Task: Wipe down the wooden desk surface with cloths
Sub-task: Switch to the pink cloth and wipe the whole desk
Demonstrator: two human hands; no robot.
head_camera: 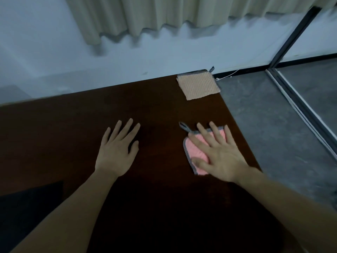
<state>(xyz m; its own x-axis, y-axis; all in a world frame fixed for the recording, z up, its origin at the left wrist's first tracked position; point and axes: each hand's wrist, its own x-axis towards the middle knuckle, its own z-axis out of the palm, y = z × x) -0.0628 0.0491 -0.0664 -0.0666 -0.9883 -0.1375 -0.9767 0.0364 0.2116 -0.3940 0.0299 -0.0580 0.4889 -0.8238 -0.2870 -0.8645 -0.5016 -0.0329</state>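
Right hand [218, 154] presses pink cloth [197, 152] on desk [155, 106]

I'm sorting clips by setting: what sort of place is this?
Probably a plain indoor room, perhaps an office: a dark wooden desk set against a pale wall, beige curtains above, and a grey floor beside a black-framed glass partition.

Beige pleated curtain [164, 13] over white wall [45, 52], grey floor [264, 115], dark-framed glass panel [310, 84], white cable [228, 75]
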